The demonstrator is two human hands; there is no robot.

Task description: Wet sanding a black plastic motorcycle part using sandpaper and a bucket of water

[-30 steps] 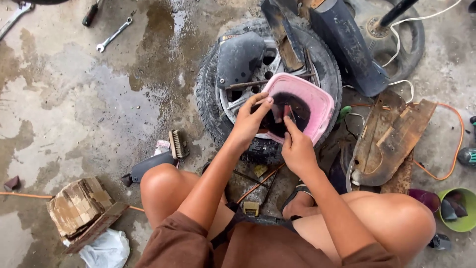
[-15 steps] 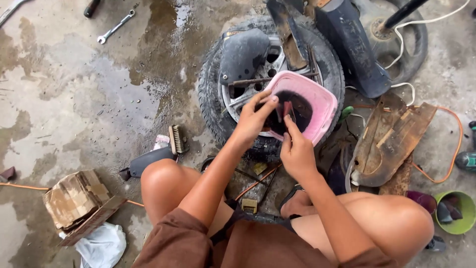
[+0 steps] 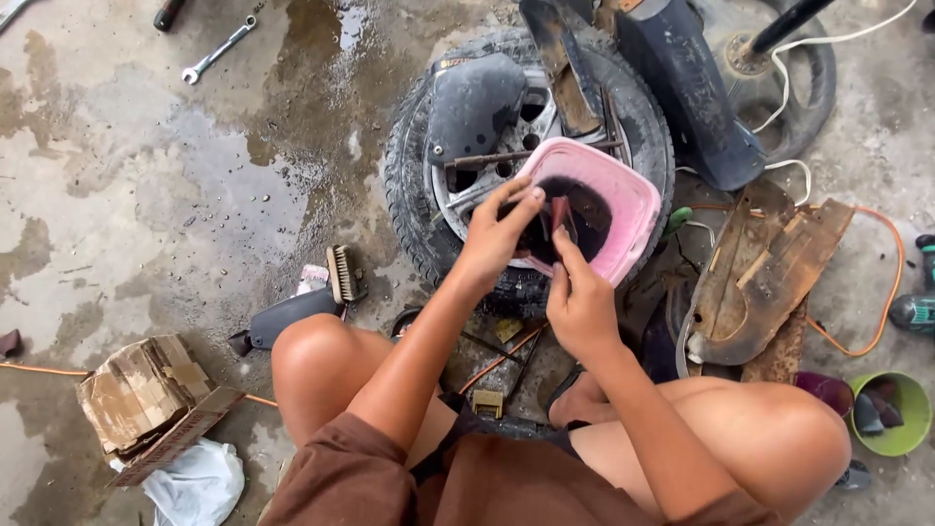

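Observation:
A pink plastic tub (image 3: 623,200) with dark liquid rests on a wheel with a black tyre (image 3: 414,195) lying flat on the concrete. My left hand (image 3: 499,234) reaches over the tub's near rim, fingers bent around a small dark part that is mostly hidden. My right hand (image 3: 577,297) is at the near rim too, pinching a small reddish-brown piece (image 3: 563,212) that stands up out of the liquid. Both hands work close together over the tub. My bare knees frame the lower view.
A brush (image 3: 345,274) and a dark plastic cover (image 3: 287,317) lie left of my knee. A torn cardboard box (image 3: 141,394) and white rag (image 3: 200,484) sit bottom left. A spanner (image 3: 216,51) lies top left. Rusty panels (image 3: 769,268), orange cable (image 3: 891,292), green bowl (image 3: 896,414) at right.
The view has shifted slightly. My hands stay at the tub, fingers adjusting around the small parts in the liquid; nothing else has moved.

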